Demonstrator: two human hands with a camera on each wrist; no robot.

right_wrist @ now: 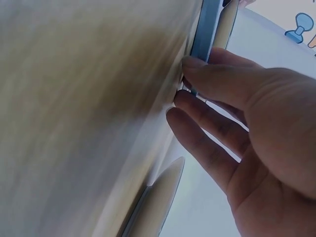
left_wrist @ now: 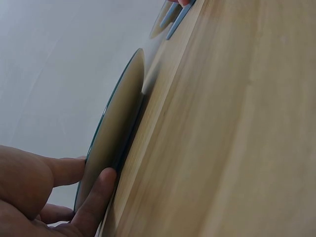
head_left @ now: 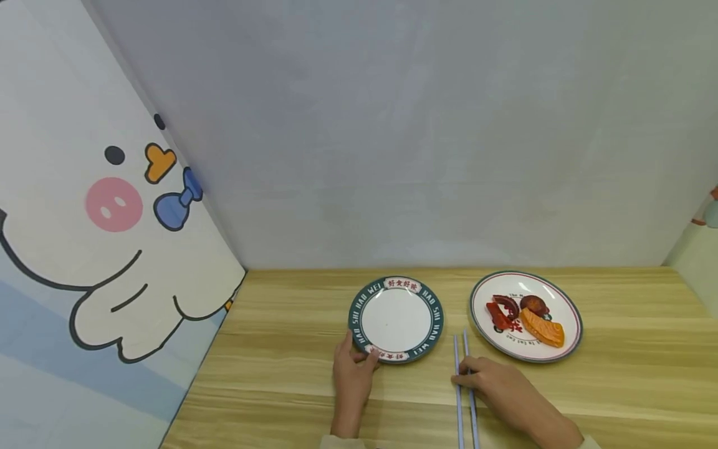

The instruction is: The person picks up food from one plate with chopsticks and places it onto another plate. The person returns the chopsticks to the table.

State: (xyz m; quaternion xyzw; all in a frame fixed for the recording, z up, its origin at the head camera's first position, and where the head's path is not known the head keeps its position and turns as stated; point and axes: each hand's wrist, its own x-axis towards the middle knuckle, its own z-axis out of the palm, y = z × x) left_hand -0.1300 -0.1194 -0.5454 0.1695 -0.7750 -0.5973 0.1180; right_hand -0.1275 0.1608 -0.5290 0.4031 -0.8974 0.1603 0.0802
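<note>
My left hand point(head_left: 353, 380) holds the near left rim of a white plate point(head_left: 396, 319) with a green lettered border. In the left wrist view, thumb and fingers are at the edge of that plate point(left_wrist: 113, 123). Light purple chopsticks point(head_left: 459, 411) lie lengthwise under my right hand point(head_left: 499, 386), which pinches them between thumb and fingers. The right wrist view shows the thumb against a chopstick point(right_wrist: 205, 34), the lower fingers loosely bent. Just beyond that hand is a second white plate point(head_left: 561, 299) bearing food pieces.
On the second plate are an orange salmon-like slice point(head_left: 541, 328), a brown round piece point(head_left: 534, 304), a red piece point(head_left: 498, 316) and a dark red curled piece point(head_left: 507, 305). A pale wall point(head_left: 421, 137) backs the wooden table point(head_left: 269, 374); a cartoon-printed panel point(head_left: 67, 125) stands left.
</note>
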